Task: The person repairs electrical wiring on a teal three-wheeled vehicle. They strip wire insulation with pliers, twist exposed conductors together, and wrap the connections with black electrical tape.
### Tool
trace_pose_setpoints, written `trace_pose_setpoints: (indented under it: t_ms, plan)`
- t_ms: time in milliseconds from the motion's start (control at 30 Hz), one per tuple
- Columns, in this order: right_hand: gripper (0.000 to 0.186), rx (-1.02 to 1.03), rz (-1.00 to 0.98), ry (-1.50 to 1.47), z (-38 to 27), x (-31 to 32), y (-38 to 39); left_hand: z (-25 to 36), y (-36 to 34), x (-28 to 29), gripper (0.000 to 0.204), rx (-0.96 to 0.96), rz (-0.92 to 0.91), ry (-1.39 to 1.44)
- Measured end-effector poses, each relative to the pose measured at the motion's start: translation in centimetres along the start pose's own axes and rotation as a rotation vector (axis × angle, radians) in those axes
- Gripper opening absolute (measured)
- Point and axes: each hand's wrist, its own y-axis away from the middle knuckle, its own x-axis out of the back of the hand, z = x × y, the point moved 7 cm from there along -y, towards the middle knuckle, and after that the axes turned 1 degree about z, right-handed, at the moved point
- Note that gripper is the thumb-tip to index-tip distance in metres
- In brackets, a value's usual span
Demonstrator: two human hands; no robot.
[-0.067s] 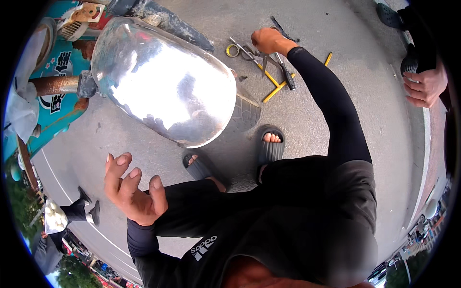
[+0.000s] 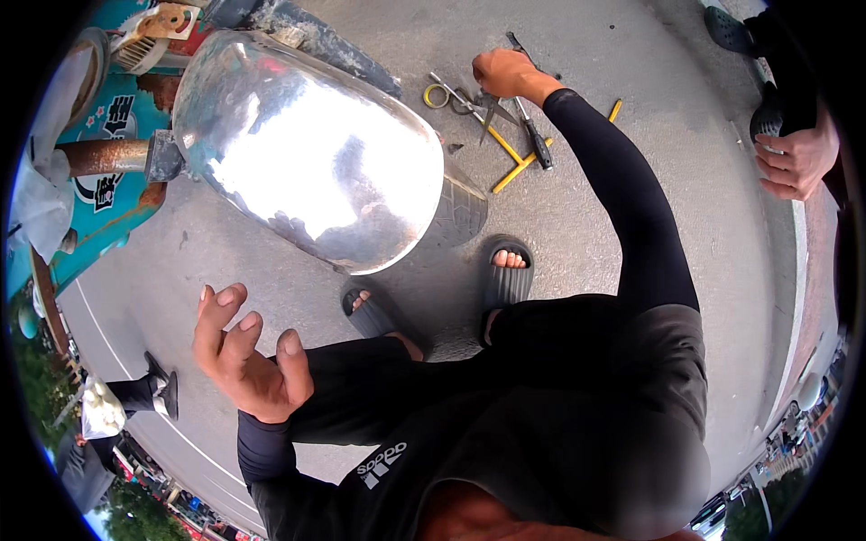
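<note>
My left hand (image 2: 253, 352) is raised over my thigh, fingers bent and apart, holding nothing. My right hand (image 2: 510, 72) is closed among tools on the pavement; what its fingers hold is hidden. Below it lie open metal scissors (image 2: 492, 115), a yellow tape roll (image 2: 437, 96), a black-handled tool (image 2: 538, 142) and yellow T-handled bars (image 2: 511, 175). A dark strap-like item (image 2: 516, 41) lies beyond it. Left of the tools, a shiny rounded metal mudguard (image 2: 307, 153) covers a tire (image 2: 460, 212), part of a vehicle.
A rusty turquoise vehicle body (image 2: 108, 216) with a plastic bag (image 2: 41, 207) fills the upper left. My sandalled feet (image 2: 508, 275) are below the tire. At right, another person's hand (image 2: 794, 162) hangs beside dark shoes. At lower left, a walker carries a white bag (image 2: 102, 406).
The walker at lower left has shifted slightly leftward with the bag. My two hands are almost where they were.
</note>
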Motion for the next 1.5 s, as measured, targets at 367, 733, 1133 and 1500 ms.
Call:
trace_pose_setpoints:
  t_ms: [367,733,1133,1500]
  plan:
    - [0.022,0.083,0.357,-0.894,-0.2,16.6,10.3,0.6,-8.5,-0.7,0.035,-0.196,0.098,0.327]
    - [0.022,0.627,0.244,-1.508,-15.8,33.0,19.9,2.6,-18.4,-1.8,0.065,0.065,-0.024,1.164]
    - [0.041,0.793,1.107,-0.328,-24.1,35.6,25.9,-0.2,-13.9,2.5,0.036,0.134,0.035,0.647]
    - [0.016,1.086,1.086,-0.317,-27.0,34.7,26.6,1.0,-11.6,4.3,0.040,0.214,0.200,0.757]
